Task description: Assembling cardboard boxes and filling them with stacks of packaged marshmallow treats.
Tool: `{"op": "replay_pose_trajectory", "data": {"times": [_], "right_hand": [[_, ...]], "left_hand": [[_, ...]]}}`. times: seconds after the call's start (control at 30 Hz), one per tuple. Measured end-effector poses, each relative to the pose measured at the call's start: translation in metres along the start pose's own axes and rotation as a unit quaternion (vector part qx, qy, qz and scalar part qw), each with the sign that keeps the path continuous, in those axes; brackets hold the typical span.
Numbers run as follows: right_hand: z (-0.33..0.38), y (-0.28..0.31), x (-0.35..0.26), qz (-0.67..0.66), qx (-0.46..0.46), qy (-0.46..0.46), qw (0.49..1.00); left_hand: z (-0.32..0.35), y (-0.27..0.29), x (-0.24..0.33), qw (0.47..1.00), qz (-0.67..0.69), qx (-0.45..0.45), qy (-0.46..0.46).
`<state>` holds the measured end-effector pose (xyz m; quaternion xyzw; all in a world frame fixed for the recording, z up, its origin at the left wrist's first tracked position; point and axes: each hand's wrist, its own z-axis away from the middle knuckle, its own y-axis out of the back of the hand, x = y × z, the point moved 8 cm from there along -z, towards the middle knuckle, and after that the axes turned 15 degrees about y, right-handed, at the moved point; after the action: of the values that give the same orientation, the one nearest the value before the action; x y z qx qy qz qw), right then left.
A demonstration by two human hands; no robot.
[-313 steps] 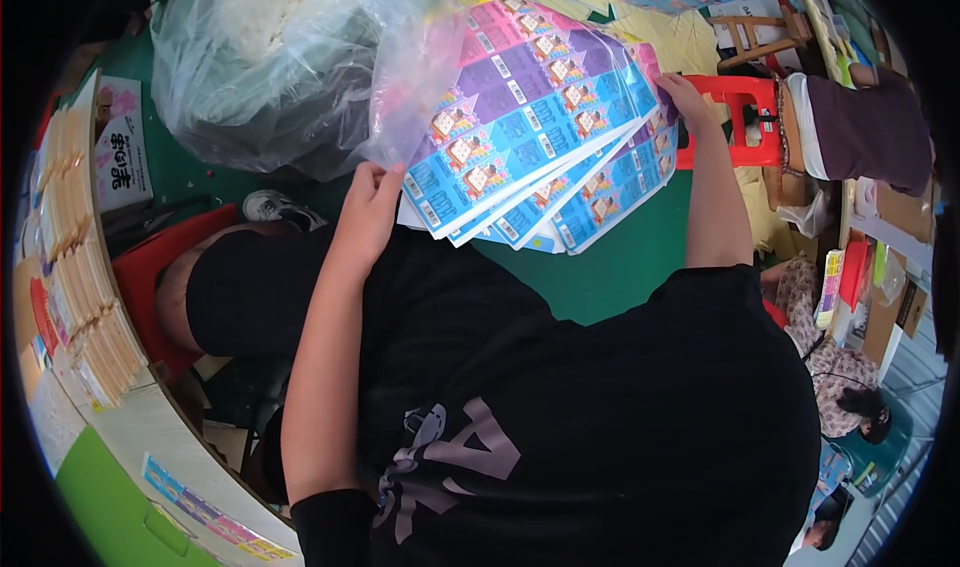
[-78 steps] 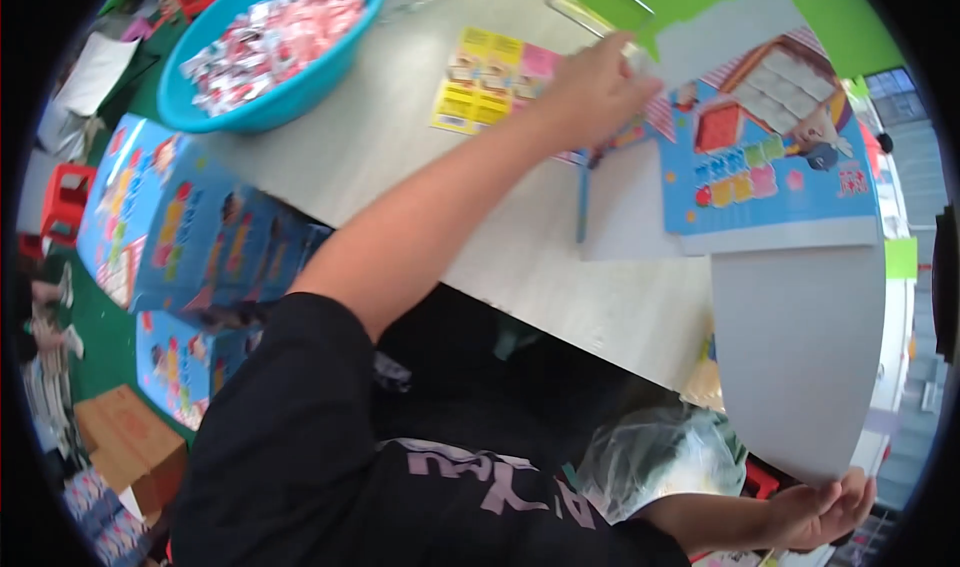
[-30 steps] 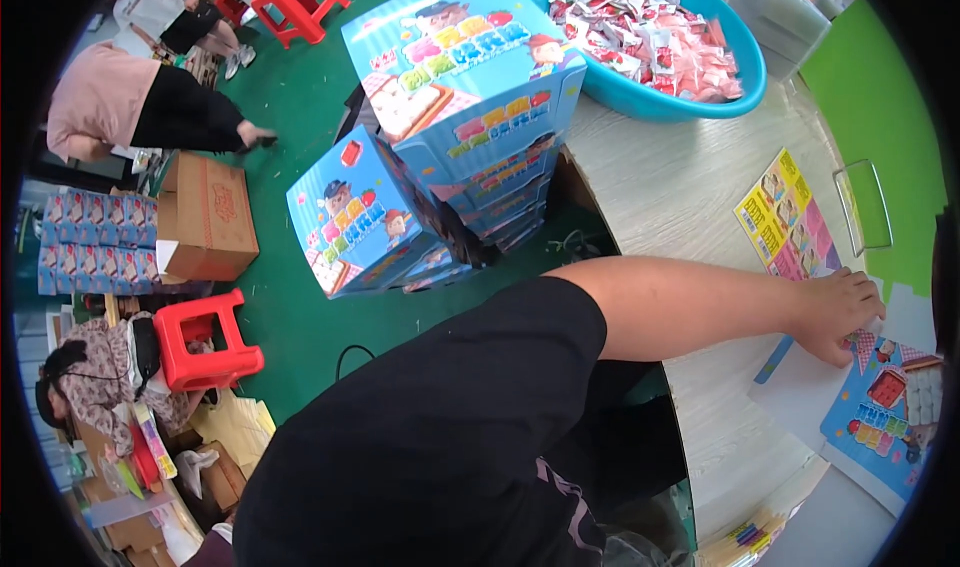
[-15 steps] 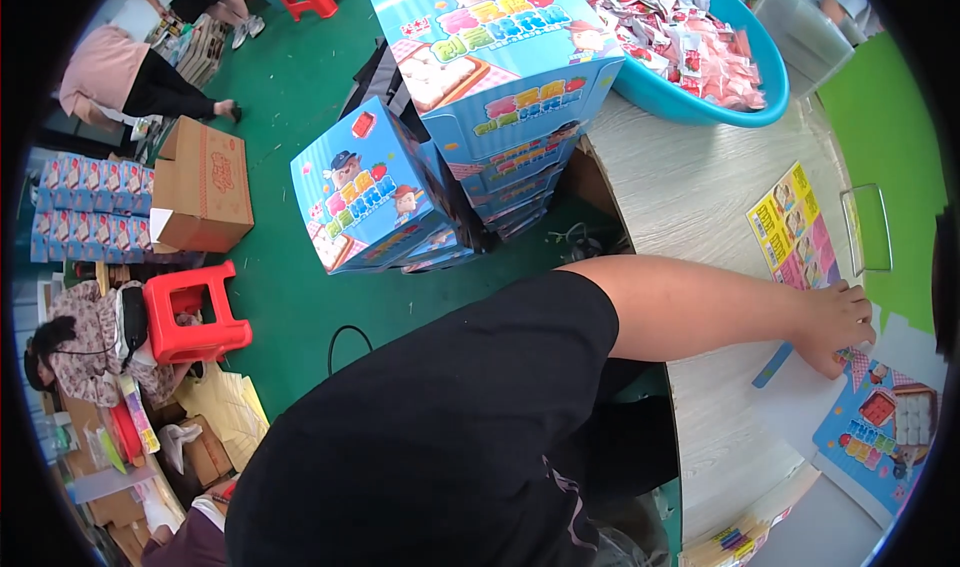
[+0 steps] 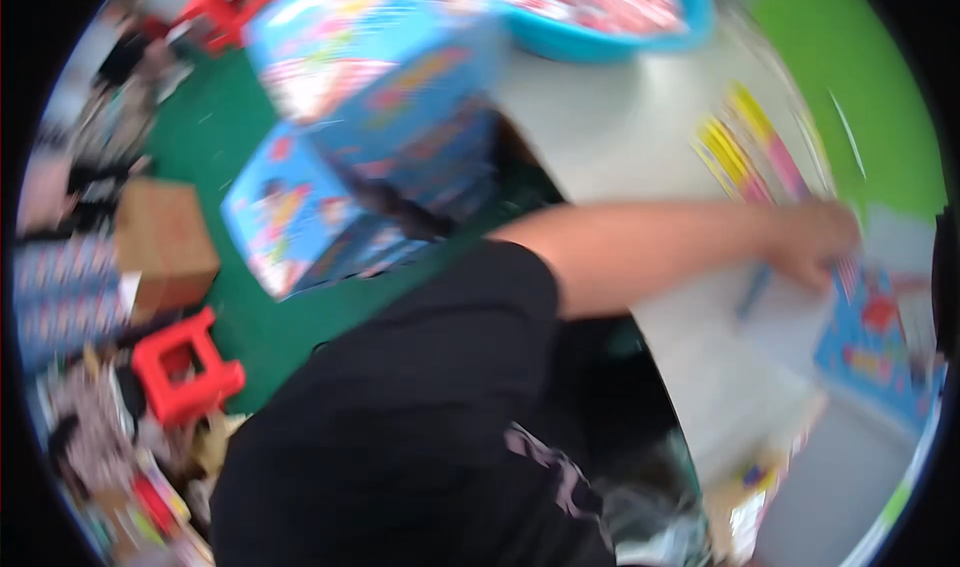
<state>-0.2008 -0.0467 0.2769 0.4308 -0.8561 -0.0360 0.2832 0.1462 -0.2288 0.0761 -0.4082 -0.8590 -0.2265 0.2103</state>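
The picture is motion-blurred. My left arm stretches from my black sleeve across to the right, and my left hand [image 5: 815, 242] rests on paper sheets on the pale table [image 5: 600, 137]. It lies between a yellow and pink sticker sheet [image 5: 750, 157] and a blue printed card [image 5: 870, 337], over a white sheet [image 5: 770, 327]. The blur hides whether its fingers pinch anything. My right hand is out of view.
A blue basin [image 5: 600, 17] of small red and white packets stands at the table's far end. Stacked blue printed boxes [image 5: 380, 57] stand on the green floor beside the table, with a brown carton [image 5: 165, 242] and a red stool [image 5: 185, 367] further left.
The view has swung slightly and blurred. My left hand stays on the sheets by the blue card, as half a second ago.
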Motion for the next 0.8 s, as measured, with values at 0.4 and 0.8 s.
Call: {"op": "replay_pose_trajectory", "data": {"times": [0.4,0.8], "right_hand": [[0.024,0.016,0.006,-0.101,-0.022,-0.084,0.991],[0.037,0.022,0.027,-0.137,-0.007,-0.092,0.986]], "left_hand": [[0.024,0.011,-0.007,0.972,-0.067,-0.135,0.182],[0.023,0.020,-0.020,0.959,-0.137,-0.165,0.185]]}}
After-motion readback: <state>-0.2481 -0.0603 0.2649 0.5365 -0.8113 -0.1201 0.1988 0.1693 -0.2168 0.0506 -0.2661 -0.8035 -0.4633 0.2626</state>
